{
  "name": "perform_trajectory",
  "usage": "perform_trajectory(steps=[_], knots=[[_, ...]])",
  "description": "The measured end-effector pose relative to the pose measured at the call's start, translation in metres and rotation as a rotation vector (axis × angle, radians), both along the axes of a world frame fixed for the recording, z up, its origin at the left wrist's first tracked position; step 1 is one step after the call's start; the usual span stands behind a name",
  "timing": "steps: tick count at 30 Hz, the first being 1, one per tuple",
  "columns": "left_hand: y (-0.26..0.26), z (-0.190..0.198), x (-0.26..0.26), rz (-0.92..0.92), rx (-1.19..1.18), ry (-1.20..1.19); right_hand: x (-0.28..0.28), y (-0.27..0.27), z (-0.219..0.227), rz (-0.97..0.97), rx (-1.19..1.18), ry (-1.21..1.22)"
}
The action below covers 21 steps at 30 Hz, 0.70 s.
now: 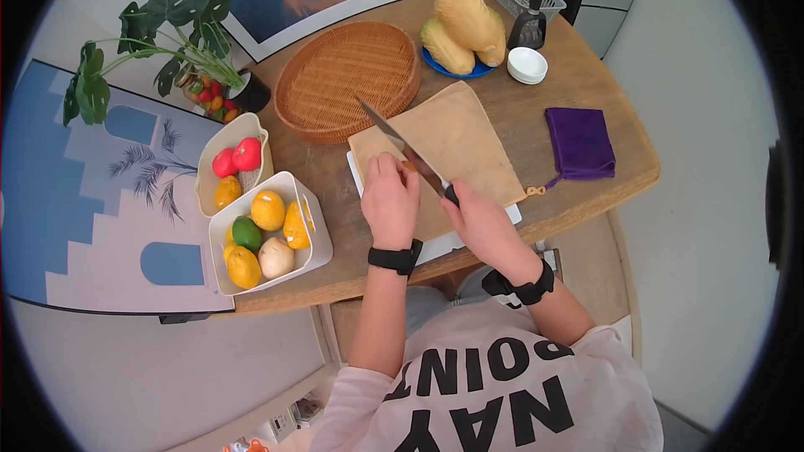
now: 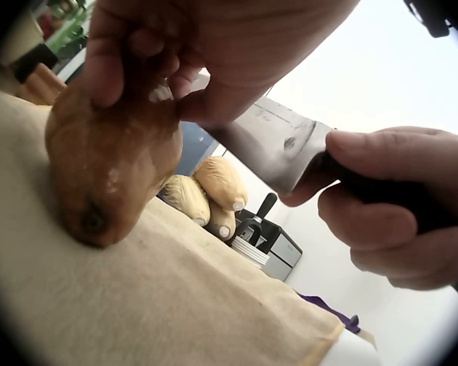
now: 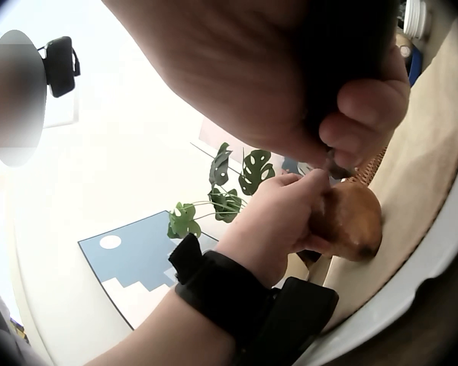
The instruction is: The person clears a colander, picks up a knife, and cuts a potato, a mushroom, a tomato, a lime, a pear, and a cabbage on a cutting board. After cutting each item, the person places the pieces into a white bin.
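The left hand [image 1: 391, 205] grips a brown, shiny, rounded food item [image 2: 111, 164] with its fingertips, over a tan cloth [image 1: 456, 142] spread on a white board [image 1: 435, 247]. In the right wrist view the item [image 3: 351, 221] appears beside the left hand [image 3: 271, 225]. The right hand [image 1: 490, 230] holds a knife [image 2: 278, 145] by its black handle, fingers curled round it. In the head view the blade points up and left, beside the left fingers. Whether its edge touches the item is hidden.
Left stand two bins [image 1: 322, 243] [image 1: 205, 172] of fruit and vegetables. Behind are a wicker tray [image 1: 343, 75], a potted plant [image 1: 251, 92] and yellow produce [image 1: 465, 21] on a blue plate. White bowls [image 1: 527, 65], a grater [image 1: 530, 25] and a purple pouch [image 1: 579, 142] are right.
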<state>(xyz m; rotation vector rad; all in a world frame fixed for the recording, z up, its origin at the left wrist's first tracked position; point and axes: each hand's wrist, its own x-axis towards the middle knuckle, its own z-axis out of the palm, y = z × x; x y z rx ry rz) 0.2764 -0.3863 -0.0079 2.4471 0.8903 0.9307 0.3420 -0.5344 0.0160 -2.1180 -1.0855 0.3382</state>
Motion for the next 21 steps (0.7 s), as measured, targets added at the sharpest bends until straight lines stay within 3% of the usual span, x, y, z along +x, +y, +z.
perform_trajectory(steps=[6,12,15,21], knots=[[0.0,-0.001,0.001,0.013,-0.007,0.009,0.003,0.006,-0.021,0.043,0.008,-0.06],[0.001,-0.001,-0.002,0.008,0.0,0.021,-0.002,0.006,0.004,-0.033,0.062,0.008],[0.0,-0.002,0.0,0.015,0.014,0.038,0.002,0.008,-0.025,0.07,0.029,-0.068],[0.0,-0.001,-0.001,0.007,0.007,0.034,-0.002,0.007,-0.016,0.057,-0.023,-0.033]])
